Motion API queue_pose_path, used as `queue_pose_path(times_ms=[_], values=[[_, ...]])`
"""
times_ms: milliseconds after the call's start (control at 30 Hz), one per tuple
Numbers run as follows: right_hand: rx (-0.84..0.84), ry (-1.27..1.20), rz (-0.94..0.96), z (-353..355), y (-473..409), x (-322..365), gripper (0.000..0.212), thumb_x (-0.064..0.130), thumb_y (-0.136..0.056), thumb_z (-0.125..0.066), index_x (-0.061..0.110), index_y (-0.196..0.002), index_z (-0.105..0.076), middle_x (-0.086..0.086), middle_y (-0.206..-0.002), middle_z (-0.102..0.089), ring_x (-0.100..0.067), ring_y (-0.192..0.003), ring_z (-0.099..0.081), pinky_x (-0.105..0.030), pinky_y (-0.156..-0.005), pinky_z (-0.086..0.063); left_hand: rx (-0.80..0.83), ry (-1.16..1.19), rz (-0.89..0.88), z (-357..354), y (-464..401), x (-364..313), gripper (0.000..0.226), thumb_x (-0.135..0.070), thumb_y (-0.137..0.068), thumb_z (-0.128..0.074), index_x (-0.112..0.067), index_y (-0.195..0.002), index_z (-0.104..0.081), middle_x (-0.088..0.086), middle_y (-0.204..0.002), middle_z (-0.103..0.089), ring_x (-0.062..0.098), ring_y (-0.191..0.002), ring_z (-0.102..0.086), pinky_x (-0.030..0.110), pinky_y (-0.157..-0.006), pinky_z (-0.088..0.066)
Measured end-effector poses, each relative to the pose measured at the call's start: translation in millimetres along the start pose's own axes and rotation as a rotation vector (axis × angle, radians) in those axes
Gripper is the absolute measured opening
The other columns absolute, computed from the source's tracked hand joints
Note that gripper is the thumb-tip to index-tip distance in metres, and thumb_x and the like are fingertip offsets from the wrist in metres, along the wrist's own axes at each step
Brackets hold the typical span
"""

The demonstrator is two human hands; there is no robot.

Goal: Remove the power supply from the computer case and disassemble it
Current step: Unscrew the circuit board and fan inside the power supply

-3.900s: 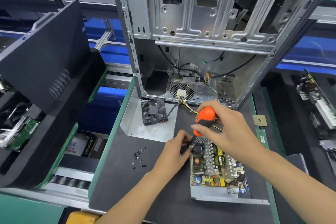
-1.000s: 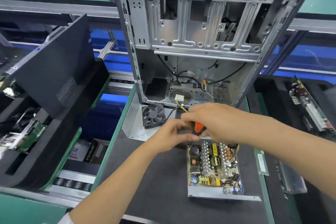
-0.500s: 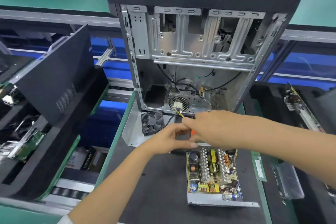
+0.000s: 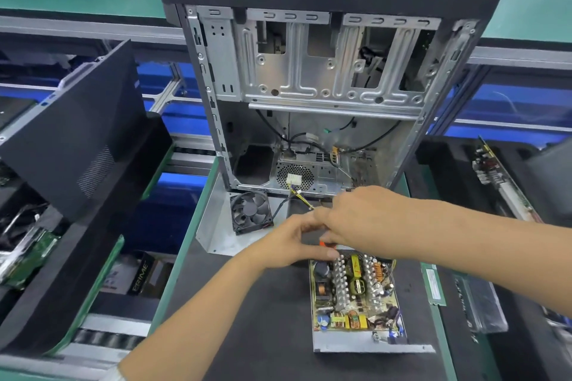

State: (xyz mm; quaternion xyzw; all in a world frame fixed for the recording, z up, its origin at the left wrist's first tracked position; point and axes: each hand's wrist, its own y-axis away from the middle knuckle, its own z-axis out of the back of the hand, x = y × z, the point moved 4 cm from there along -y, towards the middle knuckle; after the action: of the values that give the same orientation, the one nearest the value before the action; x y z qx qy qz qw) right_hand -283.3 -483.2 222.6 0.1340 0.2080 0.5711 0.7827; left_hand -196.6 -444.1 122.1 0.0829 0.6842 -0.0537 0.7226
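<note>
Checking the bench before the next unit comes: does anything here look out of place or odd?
Mostly normal teardown mess. The fan lies loose on a metal panel in front of the case, tilted, cable trailing. A green memory stick sits at the mat's right edge, easy to knock off.

A dark mat [image 4: 266,318] on a green-edged workbench [image 4: 182,244] is carrying the work. The open computer case [image 4: 309,71] is standing upright at its far end; a loose metal panel [image 4: 213,226] is lying flat before the case, bearing a black fan [image 4: 251,210]. The opened power supply [image 4: 356,303], circuit board exposed, is resting on the mat nearer the viewer. A memory module [image 4: 435,286] is lying just to its right.
</note>
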Motion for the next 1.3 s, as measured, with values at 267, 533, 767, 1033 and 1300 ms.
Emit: queue_pose_path(times_ms=[267,533,767,1033,1300], values=[[-0.084,-0.099,-0.073,3.7,8.3,-9.7,0.055,0.072,-0.087,-0.035,0.022,-0.107,-0.047,-0.003,-0.084,-0.046,-0.027,-0.076,-0.058,-0.033,-0.056,-0.033,-0.039,0.014,0.029,-1.2,2.0,7.4,0.014,0.005,-0.082,-0.072,-0.004,-0.093,-0.067,-0.006,-0.085,-0.067,0.006,-0.084,-0.059,0.021,-0.081,-0.044],[0.043,-0.153,0.065,3.7,13.7,1.5,0.045,0.033,-0.088,-0.062,0.031,-0.124,-0.035,-0.001,-0.098,-0.020,-0.021,-0.091,-0.042,-0.033,-0.060,-0.040,0.023,0.079,0.082,-4.5,0.4,5.6,0.031,0.007,-0.085,-0.067,-0.023,-0.089,-0.072,-0.016,-0.082,-0.068,-0.004,-0.082,-0.060,0.011,-0.081,-0.046],[-0.004,0.111,-0.136,8.7,9.1,9.5,0.020,0.023,-0.098,-0.047,0.017,-0.117,-0.049,-0.006,-0.108,-0.053,-0.028,-0.100,-0.058,-0.033,-0.064,-0.037,0.041,0.030,0.054,-3.7,-2.9,-2.2,0.033,0.013,-0.083,-0.067,-0.019,-0.090,-0.068,-0.008,-0.086,-0.068,0.004,-0.085,-0.061,0.018,-0.085,-0.046],[-0.024,0.006,-0.281,6.7,11.6,1.0,0.045,0.058,-0.094,-0.043,0.017,-0.112,-0.050,-0.006,-0.099,-0.054,-0.027,-0.088,-0.060,-0.032,-0.064,-0.037,0.051,0.011,0.058,-7.0,-4.3,1.0,0.031,0.011,-0.082,-0.068,-0.015,-0.098,-0.065,0.003,-0.089,-0.064,0.015,-0.088,-0.055,0.027,-0.085,-0.041],[-0.053,-0.171,-0.184,8.1,15.1,10.4,0.053,0.056,-0.082,-0.063,0.024,-0.117,-0.038,-0.004,-0.096,-0.028,-0.025,-0.084,-0.050,-0.030,-0.059,-0.035,0.050,0.025,0.070,-4.5,-2.2,4.9,0.022,0.009,-0.081,-0.066,-0.011,-0.087,-0.059,-0.020,-0.068,-0.064,-0.008,-0.065,-0.055,0.007,-0.063,-0.043]])
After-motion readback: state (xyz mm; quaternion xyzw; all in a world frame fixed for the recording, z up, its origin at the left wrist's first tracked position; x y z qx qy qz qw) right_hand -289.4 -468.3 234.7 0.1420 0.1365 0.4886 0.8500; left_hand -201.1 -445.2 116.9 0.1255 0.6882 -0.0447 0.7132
